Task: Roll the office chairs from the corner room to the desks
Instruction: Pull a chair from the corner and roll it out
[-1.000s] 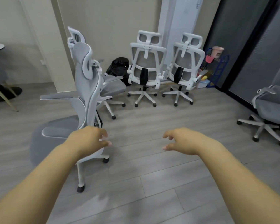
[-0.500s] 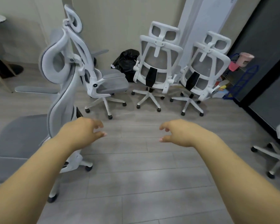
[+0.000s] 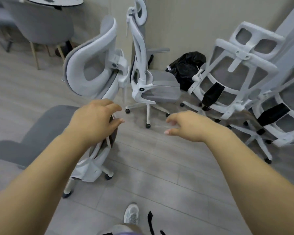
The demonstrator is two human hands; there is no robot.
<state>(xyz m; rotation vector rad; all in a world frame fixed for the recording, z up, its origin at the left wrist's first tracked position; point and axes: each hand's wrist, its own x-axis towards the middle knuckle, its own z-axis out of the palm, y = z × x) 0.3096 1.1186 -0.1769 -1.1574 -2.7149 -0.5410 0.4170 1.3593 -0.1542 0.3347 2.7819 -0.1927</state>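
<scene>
- My left hand (image 3: 93,122) reaches out in front of the backrest of the nearest white-framed office chair with grey mesh and a curved headrest (image 3: 92,73); the fingers are loosely curled, and I cannot tell whether they touch the frame or only overlap it.
- My right hand (image 3: 185,126) hangs over bare floor, fingers slack and bent, holding nothing.
- That nearest chair stands at my left with its back turned to me, its grey seat (image 3: 46,133) stretching away leftward and its white base with black castors (image 3: 92,173) on the grey wood-look plank floor (image 3: 159,184).
- A second white-and-grey office chair (image 3: 153,85) stands just behind it, side-on, close against the beige wall (image 3: 185,22).
- Two more white-framed mesh chairs with black lumbar straps stand at the right with their backs toward me: one (image 3: 231,77) near the wall, the other (image 3: 282,116) at the frame's edge, nearly touching each other.
- A crumpled black plastic bag (image 3: 185,67) lies on the floor against the wall, between the second chair and those two.
- At upper left, a grey upholstered shell chair on thin legs (image 3: 39,24) sits beside a round table (image 3: 54,0).
- My pale sneaker (image 3: 131,214) shows at the bottom edge.
- No brand mark, label or writing is legible on any chair or on the bag.
</scene>
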